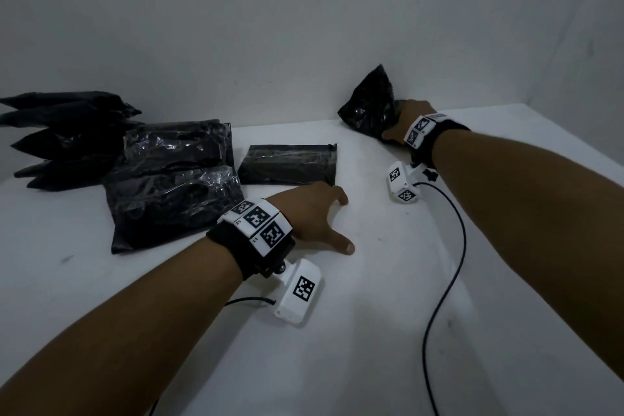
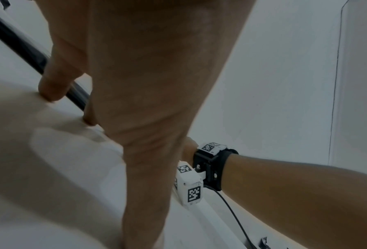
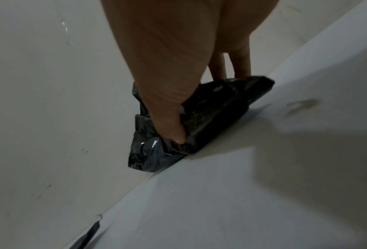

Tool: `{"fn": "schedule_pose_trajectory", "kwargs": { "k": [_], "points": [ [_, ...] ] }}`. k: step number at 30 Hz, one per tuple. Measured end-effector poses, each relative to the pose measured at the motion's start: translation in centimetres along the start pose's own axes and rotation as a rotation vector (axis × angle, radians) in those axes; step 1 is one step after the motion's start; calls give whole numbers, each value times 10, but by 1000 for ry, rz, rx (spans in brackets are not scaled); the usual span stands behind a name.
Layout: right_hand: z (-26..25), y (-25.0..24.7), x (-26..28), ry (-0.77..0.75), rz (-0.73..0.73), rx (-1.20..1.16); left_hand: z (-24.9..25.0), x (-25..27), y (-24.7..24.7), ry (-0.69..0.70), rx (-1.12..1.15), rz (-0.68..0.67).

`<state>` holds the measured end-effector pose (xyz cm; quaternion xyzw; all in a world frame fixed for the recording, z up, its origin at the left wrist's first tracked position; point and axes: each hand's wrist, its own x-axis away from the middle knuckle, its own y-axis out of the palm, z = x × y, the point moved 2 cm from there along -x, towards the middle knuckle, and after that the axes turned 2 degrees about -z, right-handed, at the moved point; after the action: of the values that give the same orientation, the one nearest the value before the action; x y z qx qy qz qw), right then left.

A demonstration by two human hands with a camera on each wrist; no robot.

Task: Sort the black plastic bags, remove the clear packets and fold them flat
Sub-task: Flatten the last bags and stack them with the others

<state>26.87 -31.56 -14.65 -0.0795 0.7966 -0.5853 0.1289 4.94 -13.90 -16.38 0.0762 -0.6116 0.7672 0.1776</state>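
At upper right of the head view, the right hand [image 1: 410,120] is gripping a crumpled black bag [image 1: 369,105] against the wall; the left hand [image 1: 314,216], fingers spread, is resting on the counter [image 1: 371,314] beside a folded bag [image 1: 287,164]

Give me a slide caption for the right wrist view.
Right hand grips a crumpled black plastic bag against the wall.
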Motion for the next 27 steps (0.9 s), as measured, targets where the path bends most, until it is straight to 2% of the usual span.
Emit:
{"fn": "schedule_pose_trajectory", "kwargs": {
  "k": [3, 7, 9, 11, 14, 17, 20, 23, 27],
  "points": [
    [3, -5, 15, 51, 41, -79, 0, 0, 0, 7, -13, -13],
    [20, -16, 42, 159, 114, -419, 0, 0, -3, 3, 31, 32],
    [26, -19, 60, 158, 140, -606, -4, -1, -7, 2, 123, 72],
    [27, -25, 81, 165, 157, -816, -7, -1, -15, 30, 312, 178],
    [19, -39, 117, 129, 43, -987, -11, 8, -31, 85, 716, 445],
    [16, -38, 141, 64, -81, -1029, -12, 19, -49, 183, 835, 637],
    [10, -26, 159, 108, -174, -1168, -3, 29, -61, 300, 897, 687],
    [1, -15, 177, 44, -248, -1186, 8, 35, -64, 377, 858, 754],
    [-2, -5, 190, 23, -319, -1248, 18, 39, -62, 429, 1028, 744]
  ]
}}
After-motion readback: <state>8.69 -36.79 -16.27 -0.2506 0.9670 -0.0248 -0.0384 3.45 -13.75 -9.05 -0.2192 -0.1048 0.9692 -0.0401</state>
